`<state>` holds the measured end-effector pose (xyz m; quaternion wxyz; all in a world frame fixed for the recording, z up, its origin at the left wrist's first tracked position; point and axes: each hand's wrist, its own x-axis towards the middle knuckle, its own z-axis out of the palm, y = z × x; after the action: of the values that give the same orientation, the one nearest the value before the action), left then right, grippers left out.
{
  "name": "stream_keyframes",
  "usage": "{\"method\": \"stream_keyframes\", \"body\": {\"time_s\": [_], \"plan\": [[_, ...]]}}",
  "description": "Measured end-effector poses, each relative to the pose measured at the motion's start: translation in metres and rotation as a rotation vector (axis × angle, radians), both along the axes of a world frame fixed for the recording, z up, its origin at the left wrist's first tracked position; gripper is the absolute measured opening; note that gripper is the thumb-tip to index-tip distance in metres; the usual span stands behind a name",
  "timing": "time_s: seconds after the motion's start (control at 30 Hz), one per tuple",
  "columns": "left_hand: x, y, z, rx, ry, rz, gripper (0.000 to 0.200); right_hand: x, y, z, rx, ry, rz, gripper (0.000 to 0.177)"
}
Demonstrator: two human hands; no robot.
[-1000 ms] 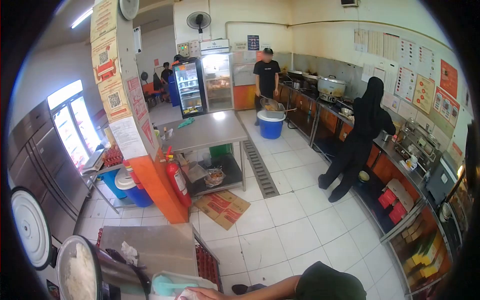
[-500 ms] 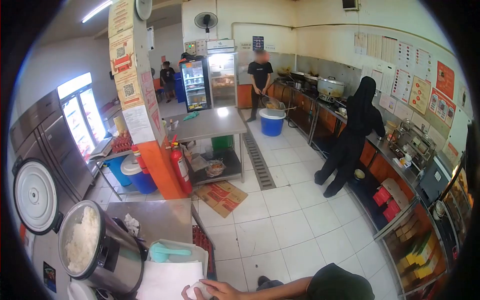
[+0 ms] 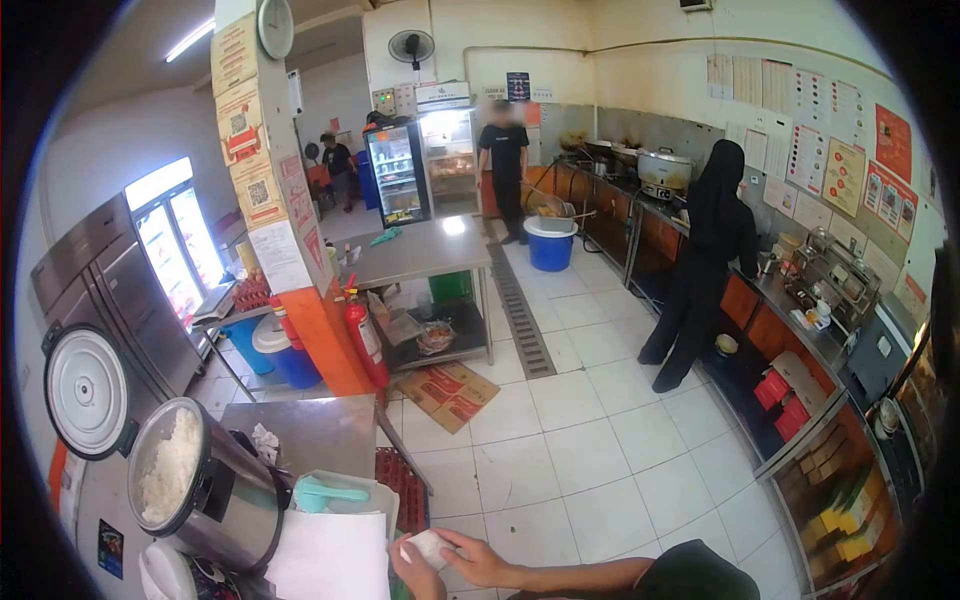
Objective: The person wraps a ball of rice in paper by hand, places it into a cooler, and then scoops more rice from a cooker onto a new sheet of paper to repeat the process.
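Between my two hands is a white rounded bundle [image 3: 430, 549]; whether it is wrapped paper or bare rice I cannot make out. My left hand [image 3: 414, 574] cups it from the left, and my right hand [image 3: 478, 562] closes on it from the right with fingers over the top. To the left lies a stack of white paper sheets [image 3: 325, 555]. A turquoise scoop [image 3: 328, 494] rests on a pale plastic container [image 3: 383, 503] behind the sheets. An open rice cooker [image 3: 240, 510] holds white rice [image 3: 172, 470], its round lid [image 3: 88, 392] raised.
A steel table [image 3: 330, 425] carries crumpled paper [image 3: 265, 443]. Flattened cardboard [image 3: 447, 396] lies on the tiled floor. A person in black [image 3: 712, 250] works at the right counter; another [image 3: 503, 165] stands by a blue tub [image 3: 550, 248]. A fire extinguisher [image 3: 366, 340] stands beside the pillar.
My hands and the white bundle have come up further into view, the left hand now showing more. The person near the blue tub has straightened and stepped left. The view has shifted slightly.
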<state>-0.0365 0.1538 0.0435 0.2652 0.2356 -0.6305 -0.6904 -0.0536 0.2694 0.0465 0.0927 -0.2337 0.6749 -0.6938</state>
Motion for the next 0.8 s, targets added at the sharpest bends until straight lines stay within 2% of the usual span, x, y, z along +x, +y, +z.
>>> {"method": "stream_keyframes", "body": {"time_s": [0.07, 0.23, 0.37, 0.43, 0.5, 0.6, 0.63, 0.67, 0.8], "plan": [[-0.005, 0.024, 0.009, -0.060, 0.011, -0.066, 0.030, -0.002, 0.022, 0.002, -0.023, 0.027, -0.090, 0.046], [-0.016, 0.082, 0.009, -0.141, 0.029, -0.135, 0.021, -0.003, 0.088, 0.006, -0.010, -0.011, -0.130, 0.045], [-0.023, 0.141, 0.010, -0.101, 0.049, -0.151, 0.021, -0.006, 0.145, 0.004, -0.030, 0.010, -0.170, 0.045], [-0.017, 0.171, 0.019, 0.002, -0.026, -0.204, 0.021, -0.005, 0.171, -0.003, -0.040, 0.001, -0.175, 0.046], [-0.016, 0.195, 0.011, 0.004, -0.040, -0.201, 0.020, -0.006, 0.197, -0.010, -0.044, 0.004, -0.183, 0.047], [-0.012, 0.220, -0.026, -0.047, -0.055, -0.135, 0.026, -0.001, 0.229, -0.023, -0.033, -0.045, -0.150, 0.046], [-0.011, 0.223, -0.040, -0.139, -0.068, -0.122, 0.026, 0.001, 0.238, -0.025, -0.029, -0.075, -0.132, 0.046], [-0.009, 0.229, -0.042, -0.231, -0.083, -0.108, 0.027, 0.003, 0.246, -0.028, -0.024, -0.108, -0.113, 0.045], [0.008, 0.256, -0.039, -0.170, -0.164, -0.118, 0.027, 0.011, 0.272, -0.033, -0.059, -0.117, -0.117, 0.046]]}}
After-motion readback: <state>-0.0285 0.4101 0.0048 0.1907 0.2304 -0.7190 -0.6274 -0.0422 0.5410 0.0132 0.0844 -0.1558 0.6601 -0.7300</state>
